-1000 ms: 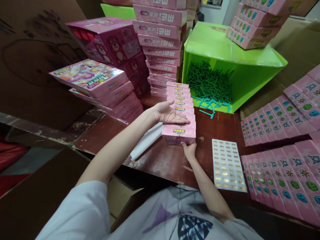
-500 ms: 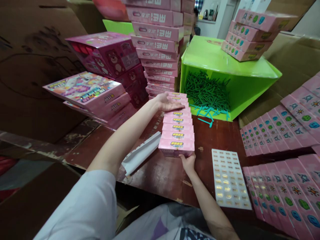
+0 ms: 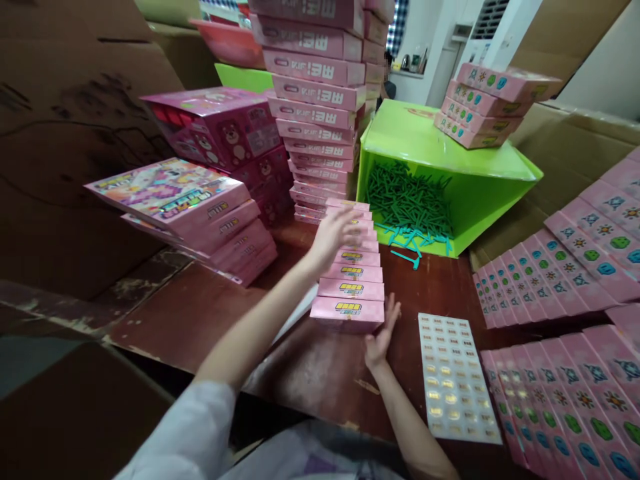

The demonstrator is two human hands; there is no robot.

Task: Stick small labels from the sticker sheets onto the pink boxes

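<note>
A row of several pink boxes (image 3: 347,310) stands on the brown table (image 3: 310,373), running away from me. Over the far half of that row is my left hand (image 3: 336,239), fingers spread and slightly blurred; whether it touches the boxes I cannot tell. Beside the right side of the nearest box, my right hand (image 3: 383,335) is open, fingers stretched forward and thumb apart. Partly hidden under my left forearm lies a white sheet (image 3: 295,313). To the right of my right hand, a sheet of gold oval stickers (image 3: 455,380) lies flat.
A green box (image 3: 495,200) on its side holds many dark green sticks (image 3: 410,200), with some turquoise ones (image 3: 413,259) in front. Tall stacked pink boxes (image 3: 320,93) rise behind the row. More pink boxes (image 3: 560,393) line the right; colourful boxes (image 3: 175,193) are stacked left.
My left hand has lifted and turned from lying palm-up on the row. My right hand has let go of the nearest box's front and opened at its side. The view has shifted slightly.
</note>
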